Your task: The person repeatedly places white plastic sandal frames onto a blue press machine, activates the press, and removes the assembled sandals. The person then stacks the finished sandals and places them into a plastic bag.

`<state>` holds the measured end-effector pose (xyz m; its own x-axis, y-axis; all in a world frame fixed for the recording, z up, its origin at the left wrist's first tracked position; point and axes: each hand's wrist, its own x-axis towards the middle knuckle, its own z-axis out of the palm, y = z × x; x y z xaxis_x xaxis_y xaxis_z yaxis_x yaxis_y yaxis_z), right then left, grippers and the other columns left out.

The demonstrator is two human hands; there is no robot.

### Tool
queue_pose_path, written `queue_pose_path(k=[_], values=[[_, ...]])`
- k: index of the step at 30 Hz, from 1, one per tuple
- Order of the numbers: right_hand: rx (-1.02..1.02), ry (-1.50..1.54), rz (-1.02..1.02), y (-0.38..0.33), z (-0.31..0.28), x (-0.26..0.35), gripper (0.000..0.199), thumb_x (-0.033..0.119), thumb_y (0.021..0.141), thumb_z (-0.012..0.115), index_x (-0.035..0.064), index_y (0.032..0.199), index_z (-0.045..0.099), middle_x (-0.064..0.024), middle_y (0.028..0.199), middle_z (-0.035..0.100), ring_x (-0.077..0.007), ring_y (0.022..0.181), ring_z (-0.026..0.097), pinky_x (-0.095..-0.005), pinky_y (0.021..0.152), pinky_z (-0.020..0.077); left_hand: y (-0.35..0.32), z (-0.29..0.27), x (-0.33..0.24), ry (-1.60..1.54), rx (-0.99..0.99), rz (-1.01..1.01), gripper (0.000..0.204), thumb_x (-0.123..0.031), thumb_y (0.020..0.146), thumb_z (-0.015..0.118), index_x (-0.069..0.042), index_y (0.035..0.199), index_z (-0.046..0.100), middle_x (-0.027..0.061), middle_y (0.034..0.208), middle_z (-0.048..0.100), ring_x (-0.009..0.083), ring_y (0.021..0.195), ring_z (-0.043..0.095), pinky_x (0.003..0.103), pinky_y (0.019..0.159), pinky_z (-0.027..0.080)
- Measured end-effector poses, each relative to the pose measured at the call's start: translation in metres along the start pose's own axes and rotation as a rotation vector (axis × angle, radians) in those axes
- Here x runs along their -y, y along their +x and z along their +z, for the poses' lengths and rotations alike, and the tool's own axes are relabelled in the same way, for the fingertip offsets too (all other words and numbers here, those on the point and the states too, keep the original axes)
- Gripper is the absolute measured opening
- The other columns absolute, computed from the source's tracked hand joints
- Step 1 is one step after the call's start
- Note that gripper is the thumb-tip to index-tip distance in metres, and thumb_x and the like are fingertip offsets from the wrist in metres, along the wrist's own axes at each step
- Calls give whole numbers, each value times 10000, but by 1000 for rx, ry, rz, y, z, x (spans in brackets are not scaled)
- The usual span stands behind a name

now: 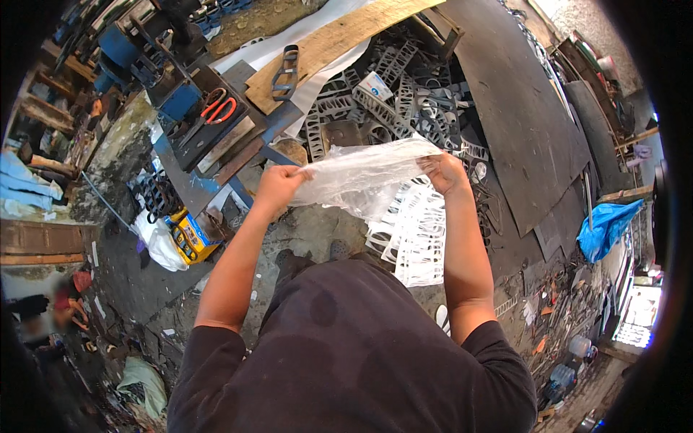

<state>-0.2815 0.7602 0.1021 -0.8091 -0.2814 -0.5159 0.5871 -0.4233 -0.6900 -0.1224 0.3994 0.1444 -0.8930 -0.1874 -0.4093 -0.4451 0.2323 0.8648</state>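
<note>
Item: clear plastic bag [364, 177], crumpled and see-through, held up in the air between both hands, above the floor and in front of the person's chest.

Left hand [278, 184]: fingers closed in a pinch on the bag's left edge, forearm rising from the lower edge of the view.

Right hand [444, 173]: fingers closed on the bag's right edge, the film stretched between the two hands and sagging downward.

Beneath the bag: a heap of white cut-out parts [411, 231] lying on the floor, partly seen through the film.

Beyond the bag: a pile of grey metal cut-out pieces [390, 101], each pierced with slots, spread over the floor.

Far side: a long wooden plank [339, 40] with one dark slotted piece [286, 72] lying on it.

Left of the plank: a blue metal stand [209, 137] carrying red-handled scissors [219, 110].

Near the stand's foot: a yellow box [191, 234] and a white bag [160, 245] on the floor.

Right side: a large dark sheet [520, 115] flat on the floor, and a blue plastic bag [606, 227] near its lower corner.

Person: dark shirt, standing.
</note>
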Motion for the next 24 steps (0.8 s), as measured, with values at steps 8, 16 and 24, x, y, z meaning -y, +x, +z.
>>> queue_pose_path(k=[8, 16, 24], values=[[319, -655, -70, -28, 23, 2, 368, 33, 851, 637, 7, 1212, 572, -120, 1024, 659, -191, 911, 664, -311, 787, 550, -1, -51, 13, -1227, 10, 21, 259, -145, 896, 609, -17, 1122, 612, 135, 1006, 673, 225, 937, 657, 349, 863, 549], [-53, -251, 64, -1, 60, -23, 245, 43, 959, 451, -51, 1153, 567, -201, 1084, 633, -261, 918, 674, -360, 821, 594, -32, -39, 22, -704, 12, -51, 361, -262, 909, 645, -48, 1199, 631, 111, 1039, 699, 239, 911, 669, 348, 789, 533], [414, -731, 42, -27, 75, -36, 428, 152, 809, 735, 53, 1187, 559, -75, 990, 619, -195, 949, 622, -386, 839, 510, -42, -76, 45, -1332, -130, -84, 327, -275, 945, 636, -7, 1130, 601, 123, 1118, 641, 231, 1066, 599, 380, 933, 494]])
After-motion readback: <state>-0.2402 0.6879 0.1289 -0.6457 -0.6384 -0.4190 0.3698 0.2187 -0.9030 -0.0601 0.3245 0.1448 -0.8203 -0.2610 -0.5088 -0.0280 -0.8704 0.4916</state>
